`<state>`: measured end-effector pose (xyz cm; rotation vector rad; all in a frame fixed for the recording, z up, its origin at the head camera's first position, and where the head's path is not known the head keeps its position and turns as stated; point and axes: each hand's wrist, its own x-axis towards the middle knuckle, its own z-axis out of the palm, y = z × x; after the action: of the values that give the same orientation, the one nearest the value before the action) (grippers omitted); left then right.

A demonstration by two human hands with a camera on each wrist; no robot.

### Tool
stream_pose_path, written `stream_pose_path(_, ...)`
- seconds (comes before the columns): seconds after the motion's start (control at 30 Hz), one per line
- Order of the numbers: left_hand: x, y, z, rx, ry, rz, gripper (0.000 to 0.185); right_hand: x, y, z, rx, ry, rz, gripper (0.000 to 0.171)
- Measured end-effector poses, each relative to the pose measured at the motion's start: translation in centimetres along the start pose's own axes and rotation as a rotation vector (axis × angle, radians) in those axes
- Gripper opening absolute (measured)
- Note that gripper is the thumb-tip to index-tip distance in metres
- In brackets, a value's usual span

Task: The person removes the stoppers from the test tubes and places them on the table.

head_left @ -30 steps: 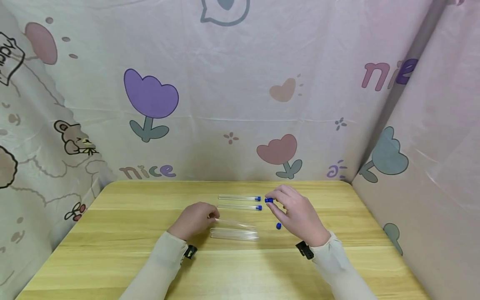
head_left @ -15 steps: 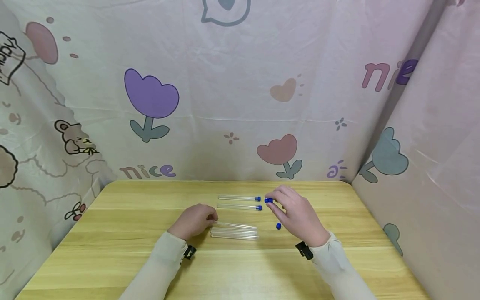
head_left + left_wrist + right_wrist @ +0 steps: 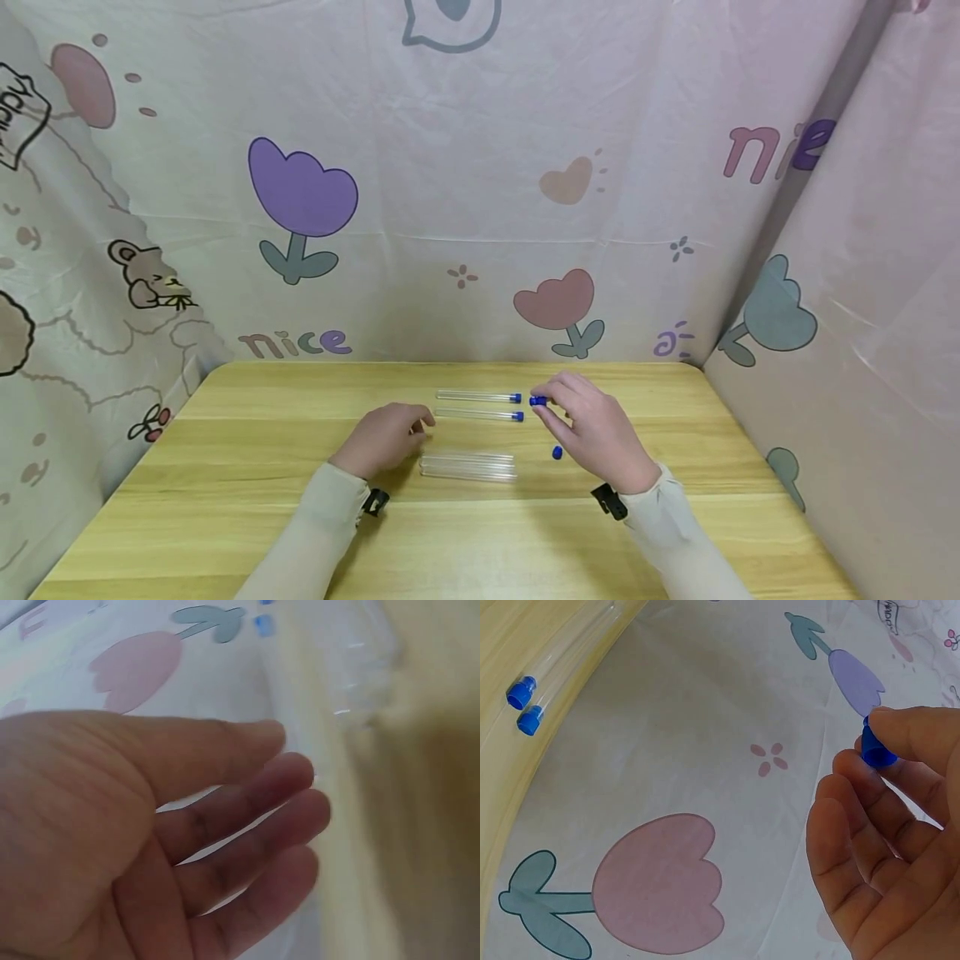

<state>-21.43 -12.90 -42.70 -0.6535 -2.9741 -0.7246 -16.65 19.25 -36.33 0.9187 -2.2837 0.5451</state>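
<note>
Both forearms in beige sleeves reach forward from the near edge, black straps at both wrists. Left hand (image 3: 382, 437) palm-down, fingers relaxed and loosely extended, nothing gripped. Right hand (image 3: 592, 429) raised slightly, thumb and fingertips (image 3: 922, 735) pinched together, remaining fingers curled beneath.

Long beige sleeves (image 3: 315, 533) cover both arms; a black wrist-mounted device (image 3: 609, 501) sits at each cuff.

Wooden table (image 3: 225, 500) with four clear tubes (image 3: 468, 467), one loose blue cap (image 3: 557, 452).
</note>
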Motion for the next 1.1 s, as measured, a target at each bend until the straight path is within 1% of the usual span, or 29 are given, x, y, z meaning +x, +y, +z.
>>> stream_pose_path(0.07,-0.1,0.4,-0.9,0.002,0.029,-0.006,0.021,0.0,-0.1,0.0,0.0,-0.003,0.009,0.016)
stream_pose_path(0.13,-0.4,1.1,-2.0,0.006,0.065,0.004,0.025,0.1,-0.1,-0.1,0.002,-0.008,0.017,0.016)
stream_pose_path(0.27,-1.1,2.7,-4.1,0.045,0.157,0.062,0.027,0.1,-0.3,-0.2,0.011,-0.019,0.046,0.019)
stream_pose_path(0.37,-1.8,3.3,-5.3,0.065,0.198,0.086,0.028,0.0,-0.3,-0.3,0.019,-0.021,0.064,0.021)
stream_pose_path(0.5,-2.6,3.3,-6.3,0.067,0.188,0.053,0.03,0.0,-0.3,-0.3,0.022,-0.024,0.073,0.022)
stream_pose_path(0.63,-2.9,2.9,-6.8,0.068,0.175,0.022,0.033,0.0,-0.3,-0.3,0.014,-0.034,0.078,0.018)
stream_pose_path(0.8,-2.6,2.5,-6.6,0.063,0.151,0.028,0.034,0.0,-0.3,-0.1,0.008,-0.056,0.11,0.012)
stream_pose_path(0.93,-2.5,2.4,-6.3,0.058,0.127,0.012,0.035,-0.1,-0.3,0.0,0.025,-0.062,0.139,0.014)
stream_pose_path(1.1,-2.6,2.5,-6.2,0.046,0.12,-0.003,0.036,-0.1,-0.4,0.1,0.034,-0.07,0.166,0.014)
